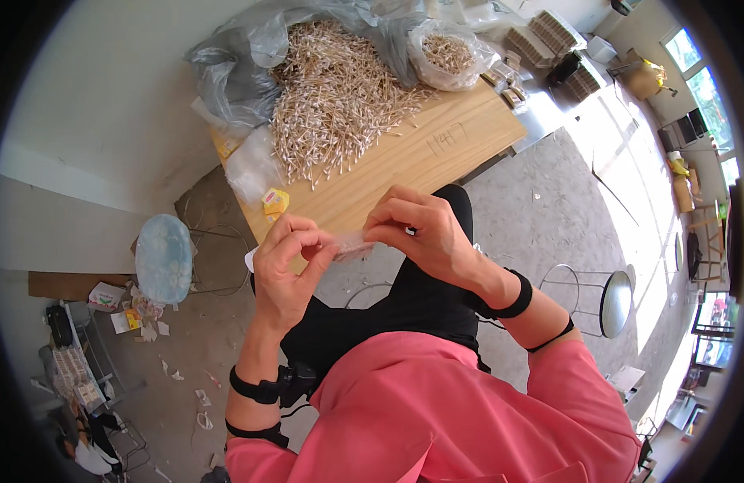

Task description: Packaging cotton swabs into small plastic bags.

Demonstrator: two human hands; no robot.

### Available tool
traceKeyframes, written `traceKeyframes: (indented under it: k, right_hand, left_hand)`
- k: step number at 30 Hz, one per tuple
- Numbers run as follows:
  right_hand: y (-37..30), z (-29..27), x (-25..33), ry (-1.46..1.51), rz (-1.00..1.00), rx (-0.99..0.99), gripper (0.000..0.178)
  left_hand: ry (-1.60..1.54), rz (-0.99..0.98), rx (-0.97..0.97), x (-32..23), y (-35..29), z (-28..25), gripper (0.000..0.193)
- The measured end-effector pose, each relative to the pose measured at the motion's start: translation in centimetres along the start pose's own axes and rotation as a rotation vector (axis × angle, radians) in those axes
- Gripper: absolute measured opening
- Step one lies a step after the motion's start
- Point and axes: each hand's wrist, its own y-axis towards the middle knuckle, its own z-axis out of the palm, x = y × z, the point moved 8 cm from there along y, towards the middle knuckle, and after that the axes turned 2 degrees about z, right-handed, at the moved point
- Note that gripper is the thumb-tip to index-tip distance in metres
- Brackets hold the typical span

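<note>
Over my lap, at the near edge of the table, my left hand (285,262) and my right hand (426,233) pinch a small clear plastic bag (354,245) between thumb and fingers, one at each end. Something pale and pinkish shows through the plastic, too small to make out. Beyond my hands, a large heap of cotton swabs (331,105) spills out of a grey plastic sack (239,68) onto the wooden table (468,133). Yellow printed cards (275,201) lie at the table's left corner, beside a sheet of clear plastic bags (255,165).
A second clear bag of swabs (448,60) stands at the back right of the table. To the left is a blue-topped stool (163,258), with paper scraps on the floor near it. A round stool (616,303) stands to the right. Stacked trays (549,36) sit at the far right.
</note>
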Motion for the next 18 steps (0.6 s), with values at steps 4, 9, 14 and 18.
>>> traceKeyframes:
  k: [4, 9, 14, 18]
  right_hand:
    - [-0.9, -1.1, 1.5, 0.028, -0.047, -0.023, 0.008]
    - [-1.5, -1.6, 3.0, 0.080, -0.003, 0.041, 0.007]
    - [-1.7, -1.8, 3.8, 0.091, 0.033, 0.058, 0.006]
    - [-1.9, -1.9, 4.6, 0.062, -0.006, 0.062, 0.008]
  left_hand:
    - [-0.134, 0.012, 0.008, -1.2, -0.6, -0.1, 0.013]
    - [-0.367, -0.080, 0.007, -1.5, -1.5, 0.2, 0.013]
    - [-0.398, -0.111, -0.021, -2.6, -2.0, 0.3, 0.014]
    - [-0.311, -0.080, -0.019, -4.0, -1.9, 0.1, 0.014]
